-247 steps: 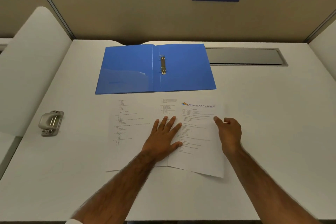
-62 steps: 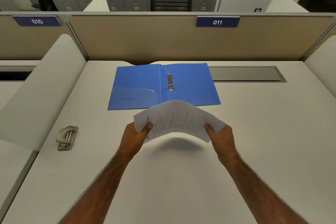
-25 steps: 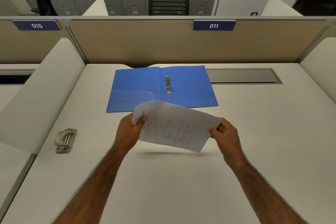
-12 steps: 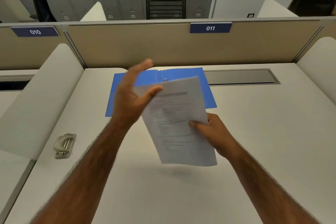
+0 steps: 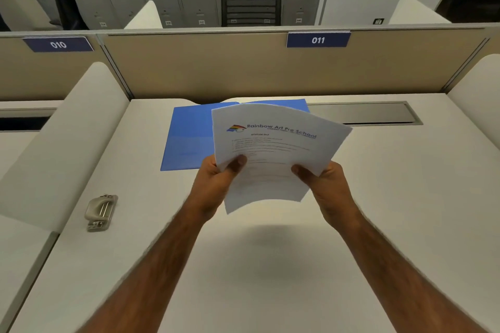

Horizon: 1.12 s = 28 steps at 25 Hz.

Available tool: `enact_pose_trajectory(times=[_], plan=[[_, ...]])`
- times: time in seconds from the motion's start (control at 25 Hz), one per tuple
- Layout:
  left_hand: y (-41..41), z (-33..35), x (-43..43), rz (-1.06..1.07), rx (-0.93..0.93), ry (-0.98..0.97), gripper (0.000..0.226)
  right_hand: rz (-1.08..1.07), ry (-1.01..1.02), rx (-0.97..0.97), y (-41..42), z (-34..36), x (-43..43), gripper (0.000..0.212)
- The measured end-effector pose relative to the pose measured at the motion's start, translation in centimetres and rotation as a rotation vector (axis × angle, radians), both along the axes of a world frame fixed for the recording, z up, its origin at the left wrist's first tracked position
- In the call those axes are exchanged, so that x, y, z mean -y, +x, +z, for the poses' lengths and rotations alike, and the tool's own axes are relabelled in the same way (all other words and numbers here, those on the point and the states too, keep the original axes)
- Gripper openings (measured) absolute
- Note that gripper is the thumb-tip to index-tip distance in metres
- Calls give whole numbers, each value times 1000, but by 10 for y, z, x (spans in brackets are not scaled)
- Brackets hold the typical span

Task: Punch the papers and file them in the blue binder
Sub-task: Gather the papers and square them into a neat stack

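Note:
I hold a small stack of printed white papers (image 5: 276,149) upright above the desk, the letterhead page facing me. My left hand (image 5: 216,184) pinches the stack's lower left edge, thumb on the front. My right hand (image 5: 322,184) grips the lower right edge the same way. Behind the papers the blue binder (image 5: 189,138) lies open and flat on the desk; its ring mechanism and right half are hidden by the sheets. A grey metal hole punch (image 5: 100,211) sits on the desk far to the left of my left forearm.
A white desk (image 5: 270,265) with curved white side dividers (image 5: 62,130) on both sides. A tan partition (image 5: 216,67) with the label 011 closes the back. A grey cable tray lid (image 5: 365,113) is set into the desk at the back right.
The papers went from lying spread on the desk to gathered in both hands. In the last half second my left hand came back onto the stack's left edge and the stack turned upright facing me.

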<state>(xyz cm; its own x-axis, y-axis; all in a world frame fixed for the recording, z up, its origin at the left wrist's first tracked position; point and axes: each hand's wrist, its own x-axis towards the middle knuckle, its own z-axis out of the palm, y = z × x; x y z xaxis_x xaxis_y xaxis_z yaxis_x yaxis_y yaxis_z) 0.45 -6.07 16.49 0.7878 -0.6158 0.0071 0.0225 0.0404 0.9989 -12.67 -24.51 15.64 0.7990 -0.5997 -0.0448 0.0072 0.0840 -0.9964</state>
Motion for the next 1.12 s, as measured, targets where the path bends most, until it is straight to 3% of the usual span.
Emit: enact_pose_trajectory(times=[0.12, 0.28, 0.4, 0.52, 0.64, 0.88, 0.96, 1.12], plan=[[-2, -11, -3, 40, -34, 38, 38, -8, -9, -15, -1, -9, 0, 27], [-13, -33, -1, 79, -49, 144, 13, -23, -117, -131, -3, -19, -8, 31], [-11, -26, 1, 120, 8, 111, 15, -86, -134, -108, -2, -8, -9, 25], [-8, -5, 5, 147, 108, 75, 32, -90, -230, -37, -1, 9, -11, 23], [-7, 2, 9, 203, 142, 54, 26, -76, -299, 8, 0, 21, -16, 34], [-13, -30, 4, 171, -5, 102, 38, -76, -286, -128, -2, -12, -17, 28], [-17, -38, 3, 167, -30, 148, 31, -70, -281, -173, -5, -19, -19, 29], [-14, -36, 3, 193, -24, 107, 36, -110, -280, -115, -7, -19, -15, 32]])
